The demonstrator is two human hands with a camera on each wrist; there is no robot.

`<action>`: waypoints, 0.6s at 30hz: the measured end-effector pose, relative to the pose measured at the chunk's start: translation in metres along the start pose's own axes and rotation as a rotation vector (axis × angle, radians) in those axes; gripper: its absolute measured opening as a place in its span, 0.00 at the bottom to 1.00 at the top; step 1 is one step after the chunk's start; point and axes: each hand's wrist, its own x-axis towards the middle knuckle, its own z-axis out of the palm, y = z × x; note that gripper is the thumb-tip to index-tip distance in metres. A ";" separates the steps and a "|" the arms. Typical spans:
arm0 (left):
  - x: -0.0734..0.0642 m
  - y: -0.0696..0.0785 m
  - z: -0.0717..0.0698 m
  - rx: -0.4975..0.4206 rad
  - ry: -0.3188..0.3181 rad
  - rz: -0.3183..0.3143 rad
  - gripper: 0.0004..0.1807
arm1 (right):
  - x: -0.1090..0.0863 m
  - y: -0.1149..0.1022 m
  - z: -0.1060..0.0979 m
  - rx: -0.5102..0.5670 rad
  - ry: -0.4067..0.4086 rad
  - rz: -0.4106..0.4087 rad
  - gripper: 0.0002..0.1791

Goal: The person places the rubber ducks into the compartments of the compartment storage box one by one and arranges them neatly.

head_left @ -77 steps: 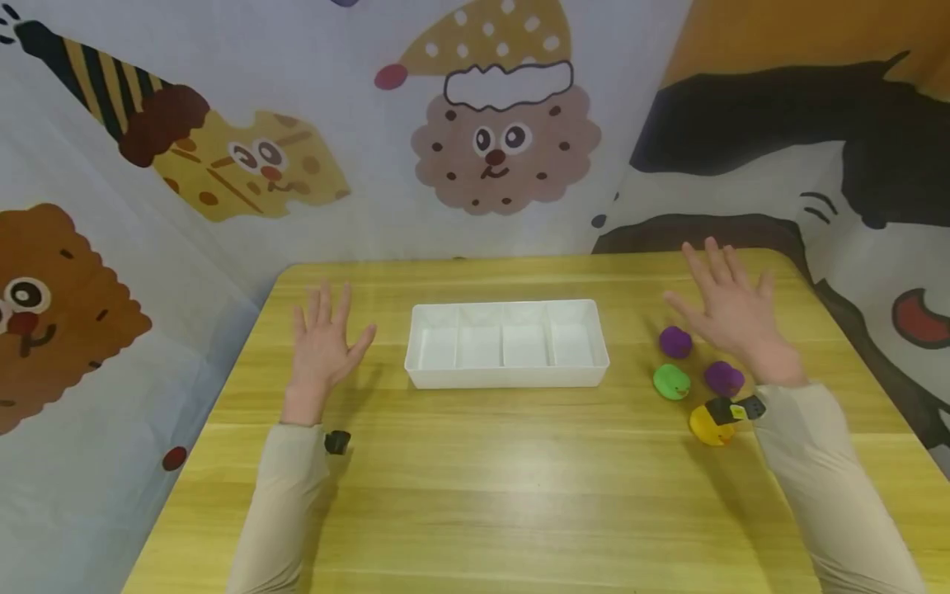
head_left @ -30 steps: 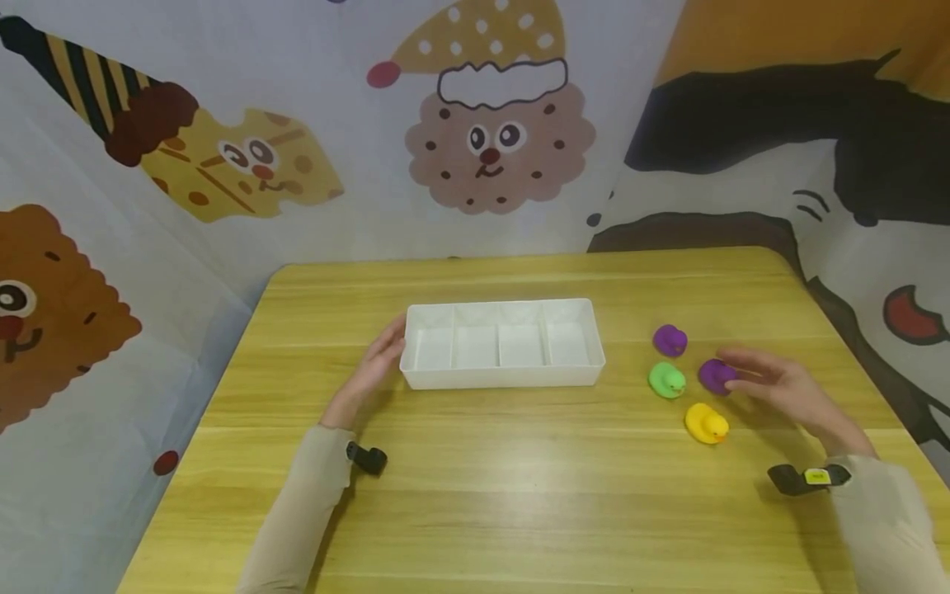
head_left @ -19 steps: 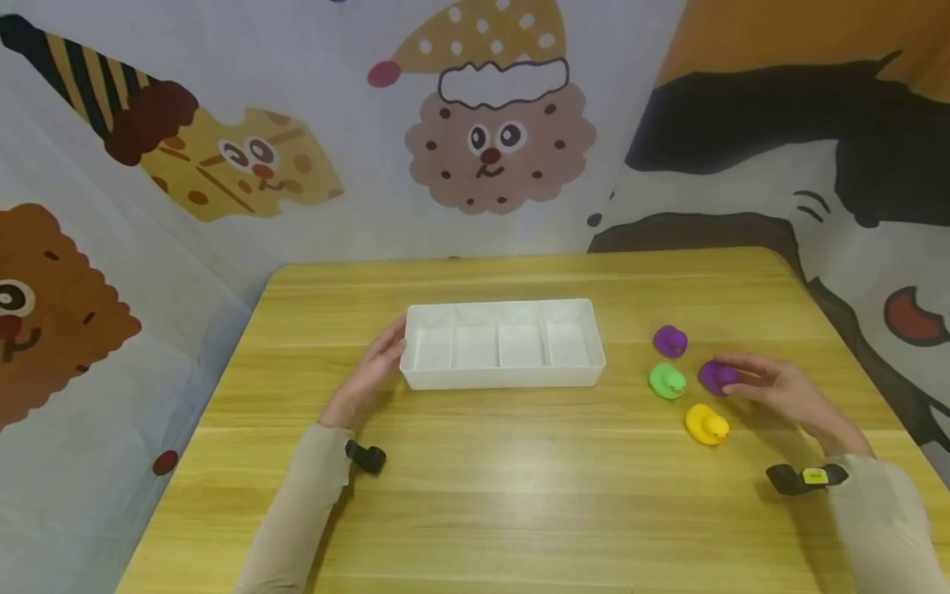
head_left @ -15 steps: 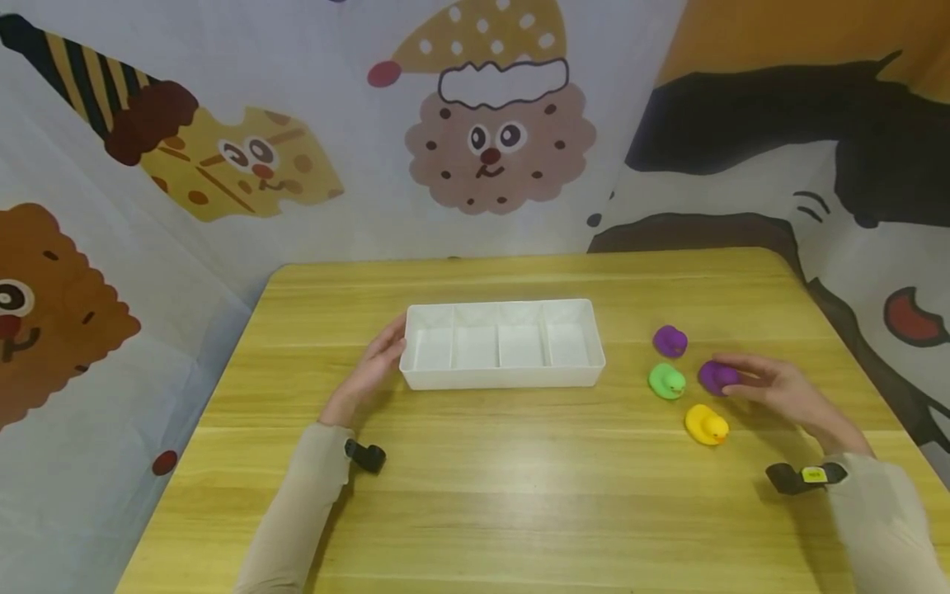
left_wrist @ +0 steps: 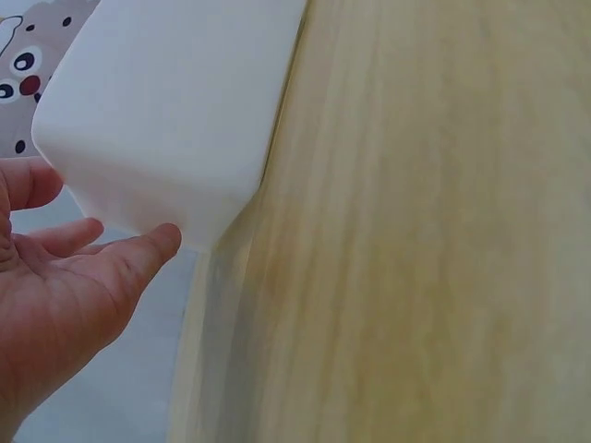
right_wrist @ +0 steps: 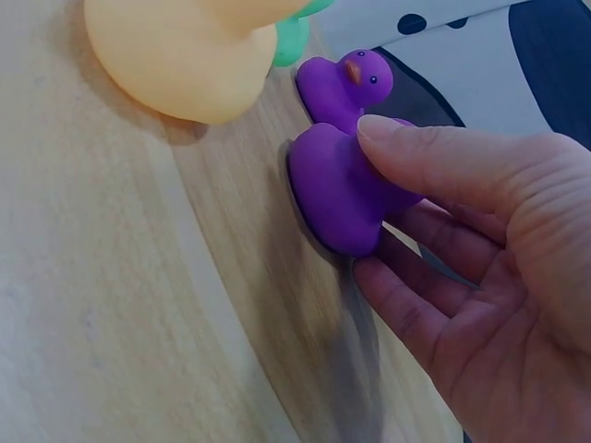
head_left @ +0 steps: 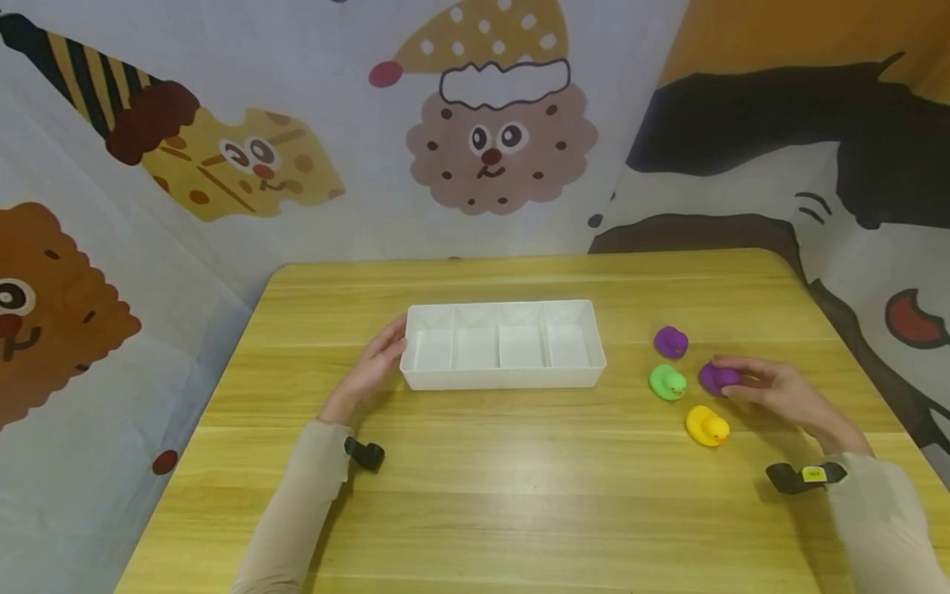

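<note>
Nearest are the left sleeve (head_left: 297,503) and the right sleeve (head_left: 879,503), each with a black wrist camera at the cuff, the left one (head_left: 365,454) and the right one (head_left: 805,477), above the table (head_left: 519,495).

Next comes the yellow duck (head_left: 703,424) on the right side, upright, its head and beak turned right and toward the near edge.

Just beyond it the right hand (head_left: 783,396) reaches in from the right and pinches the held duck (right_wrist: 328,189), a purple one, with thumb on the near side and fingers on the far. That duck sits upright on the wood; its long axis runs roughly left to right, with its head at the right end, between the fingers. Its beak is hidden.

The green duck (head_left: 663,383) is to its left, apart, facing right and near.

At the left, the left hand (head_left: 374,367) has thumb and fingers spread apart against the left end of the box (head_left: 500,378). The box's long axis runs left to right, and its four compartments face up.

Right of the box, the far duck (head_left: 670,342), also purple, faces right and near. Behind the table hangs a cartoon cloth (head_left: 356,231).
</note>
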 end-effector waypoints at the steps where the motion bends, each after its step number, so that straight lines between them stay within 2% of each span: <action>1: 0.000 0.000 0.000 0.001 0.000 0.001 0.28 | 0.000 0.000 0.000 0.004 -0.001 -0.001 0.22; 8: 0.002 -0.002 -0.001 0.011 -0.003 0.006 0.28 | -0.001 -0.002 0.001 -0.005 0.002 0.036 0.21; 18: -0.002 0.018 0.008 0.009 -0.005 -0.002 0.29 | 0.000 -0.006 0.001 -0.017 0.031 0.028 0.20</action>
